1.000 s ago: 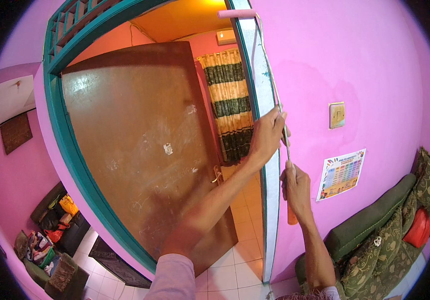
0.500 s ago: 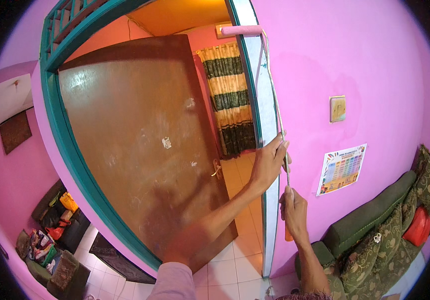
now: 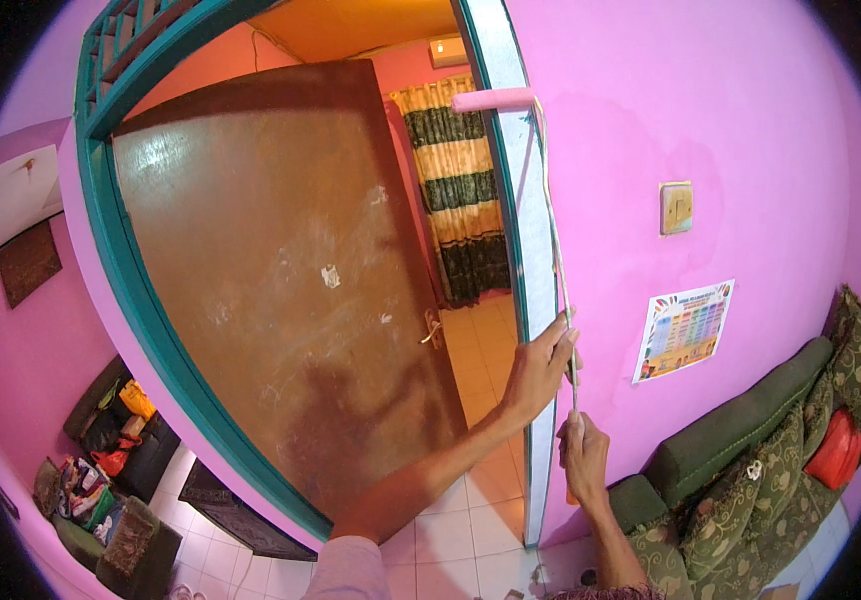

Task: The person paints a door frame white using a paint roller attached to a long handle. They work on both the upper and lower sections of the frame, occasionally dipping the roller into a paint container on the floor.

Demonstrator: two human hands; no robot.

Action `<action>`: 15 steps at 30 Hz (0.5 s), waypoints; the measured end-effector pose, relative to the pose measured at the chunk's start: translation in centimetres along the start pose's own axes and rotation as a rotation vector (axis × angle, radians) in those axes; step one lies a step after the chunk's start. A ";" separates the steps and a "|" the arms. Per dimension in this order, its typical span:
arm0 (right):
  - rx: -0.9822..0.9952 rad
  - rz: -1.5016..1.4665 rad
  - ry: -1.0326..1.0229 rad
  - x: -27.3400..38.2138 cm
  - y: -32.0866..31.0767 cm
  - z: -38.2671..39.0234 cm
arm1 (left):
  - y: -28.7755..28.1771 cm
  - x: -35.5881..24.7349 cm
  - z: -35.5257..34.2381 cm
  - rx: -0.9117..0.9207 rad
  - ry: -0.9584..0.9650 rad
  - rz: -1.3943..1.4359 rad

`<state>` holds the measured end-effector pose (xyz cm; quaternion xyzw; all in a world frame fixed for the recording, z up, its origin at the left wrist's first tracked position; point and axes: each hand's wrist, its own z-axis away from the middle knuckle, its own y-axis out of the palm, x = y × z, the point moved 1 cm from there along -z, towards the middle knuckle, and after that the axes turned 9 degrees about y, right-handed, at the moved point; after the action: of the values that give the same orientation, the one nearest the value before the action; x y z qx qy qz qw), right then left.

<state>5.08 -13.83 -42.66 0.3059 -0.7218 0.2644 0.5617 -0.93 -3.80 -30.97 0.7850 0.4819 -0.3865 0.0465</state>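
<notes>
A paint roller (image 3: pixel 492 100) with a pink sleeve rests high on the door frame (image 3: pixel 511 230), at the edge of the pink wall (image 3: pixel 631 110). Its long thin pole (image 3: pixel 554 250) runs down to my hands. My left hand (image 3: pixel 539 365) grips the pole at about the height of the door handle. My right hand (image 3: pixel 583 455) holds the pole's lower end just below, with an orange grip showing under it. Both arms reach up from the lower edge.
An open brown wooden door (image 3: pixel 291 280) with a metal handle (image 3: pixel 432 330) hangs left of the frame. Behind it is a striped curtain (image 3: pixel 461 190). A light switch (image 3: pixel 677 207) and a poster (image 3: pixel 683 330) are on the wall. A green sofa (image 3: pixel 751 470) with a red cushion (image 3: pixel 837 450) stands at lower right.
The roller has slid down the frame's edge, from near the top of the picture to lower. Both hands have come down with the pole.
</notes>
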 end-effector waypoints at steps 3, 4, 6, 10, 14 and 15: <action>0.005 -0.007 -0.051 1.4 0.2 -1.2 | -0.8 -0.9 -1.7 -0.008 0.024 -0.021; 0.005 -0.008 -0.045 1.7 0.3 -1.5 | -1.0 -1.3 -2.3 -0.012 0.029 -0.024; 0.001 -0.008 -0.036 2.1 0.1 -1.9 | -0.9 -1.4 -2.4 -0.007 0.024 -0.019; 0.001 0.040 0.001 0.3 -0.1 -1.2 | -0.4 -0.7 -1.2 0.013 -0.023 -0.016; 0.016 0.024 0.025 -1.9 0.2 0.4 | 0.1 0.6 1.3 0.022 -0.094 -0.034; 0.019 0.023 0.030 -2.5 0.1 0.9 | 0.5 1.0 2.1 0.024 -0.098 -0.016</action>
<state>4.86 -14.11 -45.26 0.2991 -0.7142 0.2821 0.5664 -1.47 -4.28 -33.18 0.7616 0.4808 -0.4306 0.0576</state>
